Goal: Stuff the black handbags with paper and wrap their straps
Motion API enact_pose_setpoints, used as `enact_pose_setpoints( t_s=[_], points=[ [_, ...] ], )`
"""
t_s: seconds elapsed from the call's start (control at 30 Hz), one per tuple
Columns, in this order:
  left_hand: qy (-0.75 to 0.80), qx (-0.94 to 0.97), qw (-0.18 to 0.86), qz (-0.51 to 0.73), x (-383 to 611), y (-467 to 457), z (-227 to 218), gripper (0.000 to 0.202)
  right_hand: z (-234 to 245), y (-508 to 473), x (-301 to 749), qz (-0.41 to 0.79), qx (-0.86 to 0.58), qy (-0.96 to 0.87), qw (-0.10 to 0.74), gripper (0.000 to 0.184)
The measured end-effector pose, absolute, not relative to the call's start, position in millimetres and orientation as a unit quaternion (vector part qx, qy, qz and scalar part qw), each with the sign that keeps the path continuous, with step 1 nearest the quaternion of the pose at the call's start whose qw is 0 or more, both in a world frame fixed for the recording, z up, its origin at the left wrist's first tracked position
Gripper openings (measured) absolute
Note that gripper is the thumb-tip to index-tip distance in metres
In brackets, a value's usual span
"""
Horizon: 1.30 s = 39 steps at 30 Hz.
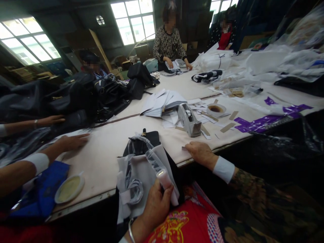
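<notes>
My left hand (157,199), with a metal bangle at the wrist, is closed round a strap (164,179) wrapped in pale film. The strap belongs to a black backpack (152,136) that leans against the table's front edge. White sheeting (140,162) covers the side of the bag facing me. Another strap (135,191) is coiled in clear plastic on its left. Over the table edge, my right hand (201,154) pinches a small strip (184,147) between thumb and finger. Beyond it stands a grey tape dispenser (189,123).
A stack of white paper (164,103) and a tape roll (216,109) lie beyond the bag. Purple plastic (265,119) is at right. Black bags (73,94) are heaped at left, near a co-worker's hand (72,141) and a round dish (69,189). Other people work across the table.
</notes>
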State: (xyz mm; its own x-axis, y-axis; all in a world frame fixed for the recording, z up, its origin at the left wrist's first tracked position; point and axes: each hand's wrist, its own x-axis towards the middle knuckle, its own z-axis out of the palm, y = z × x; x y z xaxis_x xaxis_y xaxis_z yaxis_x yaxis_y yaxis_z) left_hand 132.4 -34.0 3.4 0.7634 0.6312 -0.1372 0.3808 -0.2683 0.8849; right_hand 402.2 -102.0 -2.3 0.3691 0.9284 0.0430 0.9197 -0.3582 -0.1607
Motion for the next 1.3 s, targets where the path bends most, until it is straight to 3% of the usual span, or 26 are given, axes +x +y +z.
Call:
enact_pose_setpoints(
  t_s=[0.07, 0.23, 0.3, 0.4, 0.53, 0.73, 0.97, 1.3],
  points=[
    [0.322, 0.787, 0.512, 0.126, 132, -33, 2, 0.024, 1, -111, 405, 0.054, -0.812, -0.573, 0.097, 0.027],
    [0.319, 0.796, 0.496, 0.133, 130, -33, -5, 0.022, 22, -125, 388, 0.226, -0.716, -0.568, 0.337, 0.032],
    [0.311, 0.799, 0.497, 0.134, 128, -33, -7, 0.023, 29, -126, 375, 0.277, -0.694, -0.551, 0.372, 0.027],
    [0.306, 0.796, 0.505, 0.132, 126, -34, -8, 0.026, 33, -123, 358, 0.308, -0.690, -0.535, 0.378, 0.013],
    [0.308, 0.800, 0.495, 0.144, 125, -34, -5, 0.029, 27, -119, 347, 0.285, -0.658, -0.597, 0.359, 0.015],
    [0.308, 0.805, 0.486, 0.145, 124, -35, -7, 0.030, 24, -116, 336, 0.191, -0.663, -0.675, 0.262, 0.017],
    [0.309, 0.821, 0.455, 0.151, 126, -37, -5, 0.027, 44, -107, 329, 0.220, -0.687, -0.658, 0.215, 0.017],
    [0.285, 0.801, 0.492, 0.187, 127, -41, 14, 0.024, 31, -98, 330, 0.259, -0.637, -0.678, 0.260, 0.023]
  ],
)
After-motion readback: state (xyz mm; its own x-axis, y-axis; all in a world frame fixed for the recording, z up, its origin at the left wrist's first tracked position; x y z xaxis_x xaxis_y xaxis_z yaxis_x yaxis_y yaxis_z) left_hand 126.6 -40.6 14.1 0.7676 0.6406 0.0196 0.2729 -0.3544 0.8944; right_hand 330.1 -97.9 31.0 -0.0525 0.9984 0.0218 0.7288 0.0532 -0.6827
